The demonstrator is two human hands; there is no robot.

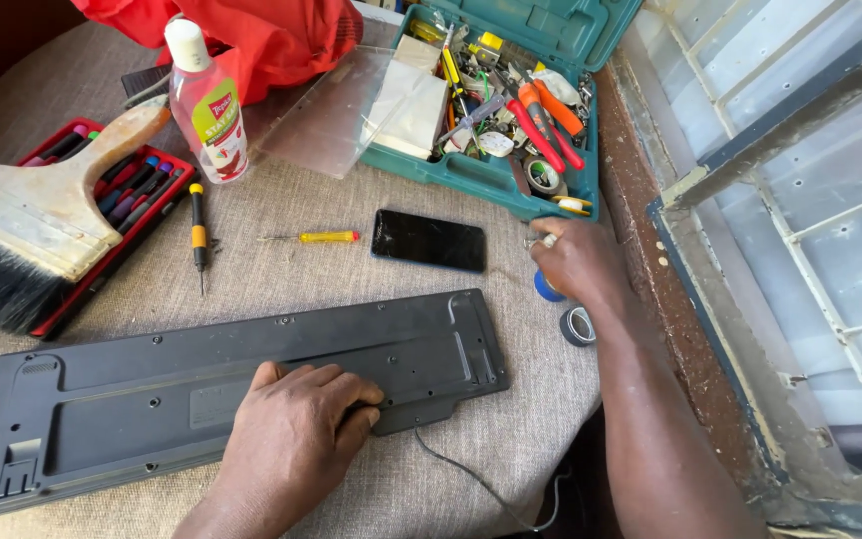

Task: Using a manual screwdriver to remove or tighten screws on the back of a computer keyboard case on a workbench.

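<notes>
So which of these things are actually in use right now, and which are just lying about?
In use:
- keyboard, face down, under the left hand
- blue object under the right hand

Lying about:
- phone
- yellow screwdriver
- black screwdriver
- brush
- red bit case
- bottle
- tape roll
- toolbox

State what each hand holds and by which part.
The left hand grips nothing; it presses flat on the near edge of the upturned black keyboard. The right hand covers a small blue item; its grip is hidden.
</notes>
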